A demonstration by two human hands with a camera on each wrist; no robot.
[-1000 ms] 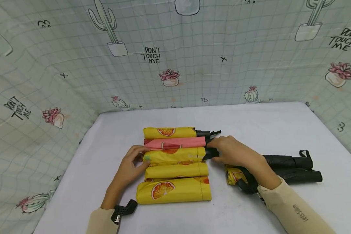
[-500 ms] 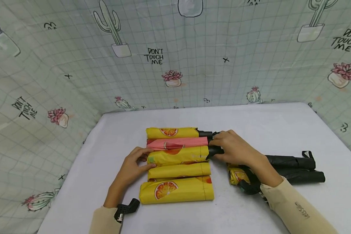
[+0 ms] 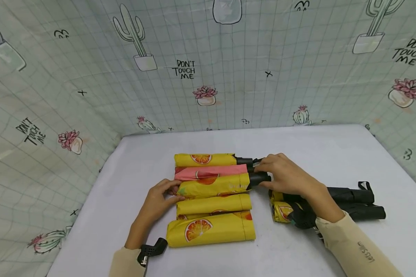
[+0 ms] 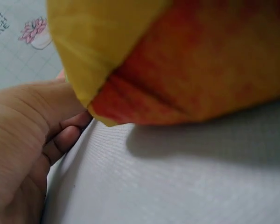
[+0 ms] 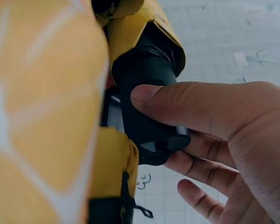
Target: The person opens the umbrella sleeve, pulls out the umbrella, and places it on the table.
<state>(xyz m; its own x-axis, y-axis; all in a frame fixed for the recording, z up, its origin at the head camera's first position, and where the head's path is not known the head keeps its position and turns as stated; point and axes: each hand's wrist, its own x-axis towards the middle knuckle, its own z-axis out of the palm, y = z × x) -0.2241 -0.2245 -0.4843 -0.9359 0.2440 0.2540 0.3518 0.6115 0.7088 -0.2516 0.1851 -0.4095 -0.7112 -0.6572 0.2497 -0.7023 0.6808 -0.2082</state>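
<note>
Several folded umbrellas lie side by side in the head view. My left hand (image 3: 159, 204) holds the left end of a yellow umbrella (image 3: 213, 186) with orange-slice prints, thumb on the near side and fingers beyond it. At its other end, my right hand (image 3: 286, 175) pinches the black umbrella handle (image 5: 147, 100), thumb on top in the right wrist view. Just behind lies a pink umbrella (image 3: 211, 172), its handle end partly hidden by my right hand. Another yellow umbrella (image 3: 204, 159) lies farthest back. Two yellow umbrellas, one middle (image 3: 213, 205) and one nearest (image 3: 211, 229), lie in front.
Black umbrellas (image 3: 362, 211) with yellow printed pieces (image 3: 281, 212) beside them lie to the right, partly under my right forearm. A white cloth (image 3: 274, 250) covers the table. Behind and left hangs a grid-patterned curtain (image 3: 235, 69) with cactus drawings.
The yellow umbrella between my hands has slid slightly right relative to its neighbours, both hands staying on its ends. The head view has shifted a little.
</note>
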